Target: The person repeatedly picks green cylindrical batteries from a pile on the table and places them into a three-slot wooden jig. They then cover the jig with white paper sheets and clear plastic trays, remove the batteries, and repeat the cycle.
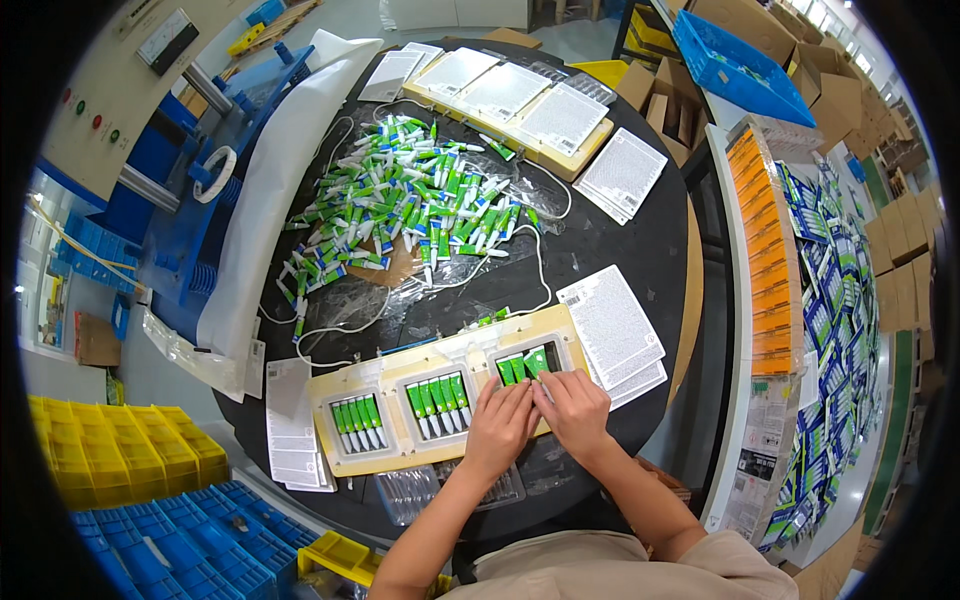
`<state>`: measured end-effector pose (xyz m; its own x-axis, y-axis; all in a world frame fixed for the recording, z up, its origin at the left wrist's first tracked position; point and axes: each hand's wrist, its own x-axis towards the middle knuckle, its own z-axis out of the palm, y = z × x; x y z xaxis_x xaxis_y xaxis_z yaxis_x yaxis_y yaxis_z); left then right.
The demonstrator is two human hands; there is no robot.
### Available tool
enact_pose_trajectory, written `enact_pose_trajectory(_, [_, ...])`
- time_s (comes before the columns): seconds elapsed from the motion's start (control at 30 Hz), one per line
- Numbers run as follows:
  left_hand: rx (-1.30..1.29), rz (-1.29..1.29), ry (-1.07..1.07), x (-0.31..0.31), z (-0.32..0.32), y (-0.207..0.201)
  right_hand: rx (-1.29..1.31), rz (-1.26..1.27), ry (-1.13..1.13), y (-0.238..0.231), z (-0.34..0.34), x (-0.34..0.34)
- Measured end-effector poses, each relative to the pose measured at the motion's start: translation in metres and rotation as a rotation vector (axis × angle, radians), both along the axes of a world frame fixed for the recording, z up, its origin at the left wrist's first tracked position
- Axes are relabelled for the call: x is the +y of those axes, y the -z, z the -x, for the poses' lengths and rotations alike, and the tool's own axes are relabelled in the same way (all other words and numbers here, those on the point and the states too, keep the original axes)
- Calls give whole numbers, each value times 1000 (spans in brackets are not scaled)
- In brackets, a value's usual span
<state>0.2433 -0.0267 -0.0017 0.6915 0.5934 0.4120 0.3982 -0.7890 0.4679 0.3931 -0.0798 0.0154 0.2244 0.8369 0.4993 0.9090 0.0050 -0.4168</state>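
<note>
black table [640, 240], three-pocket tray [400, 375]

We note green-and-white tubes [527, 366] with blue caps heaped [410, 200] on the black table [620, 240], a cream tray [395, 385], white cards [612, 325] covered in fine black print, yellow bins [120, 450], blue crates [735, 50] and an orange stack [765, 250].

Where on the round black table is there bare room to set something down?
Bare black table lies between the tube pile, the upper tray and the printed cards. Crowded: the pile itself and the near tray, where both hands work.
</note>
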Motion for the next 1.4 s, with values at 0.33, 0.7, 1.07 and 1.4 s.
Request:
enact_pose_trajectory(0.33, [81, -3, 4, 7, 15, -4, -5, 109, 17, 1, 2, 2])
enact_pose_trajectory(0.7, [91, 43, 52, 13, 16, -15, 188, 6, -36, -18, -56, 117])
enact_pose_trajectory(1.07, [-25, 117, -66, 6, 30, -34, -70, 409, -94, 12, -64, 190])
enact_pose_trajectory(1.4, [109, 75, -113, -14, 29, -19, -70, 1, -58, -25, -46, -36])
